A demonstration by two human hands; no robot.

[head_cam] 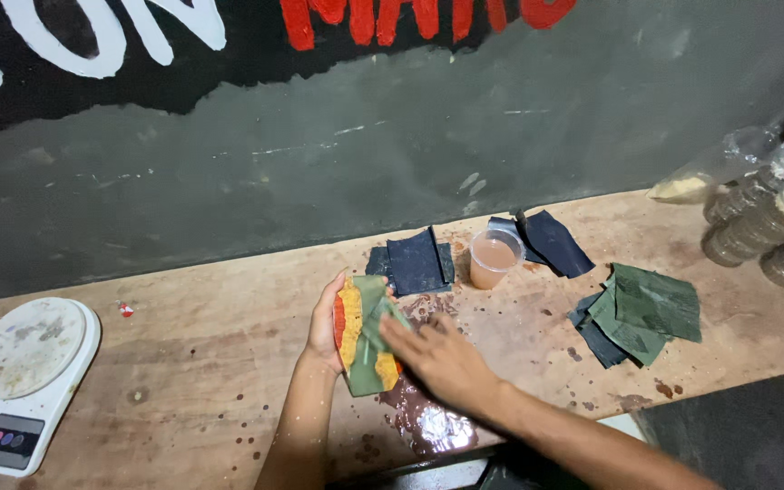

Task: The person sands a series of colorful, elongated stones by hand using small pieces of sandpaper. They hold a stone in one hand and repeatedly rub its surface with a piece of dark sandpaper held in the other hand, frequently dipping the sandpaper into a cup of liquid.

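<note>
Near the centre of the frame we see the left hand (324, 322) wrapped around the left edge of a flat oblong piece (358, 334), red, yellow and orange, held just above the table (192, 363). Its long axis runs from upper left to lower right. A green sheet (376, 338) lies over its face. The right hand (437, 358), entering from the lower right, presses flat, fingers together, on that sheet, so both hands meet on the piece. Beneath them we note a wet patch (428, 417); a small cup (494, 258) of pinkish liquid and more sheets (651, 308) lie toward the upper right.
</note>
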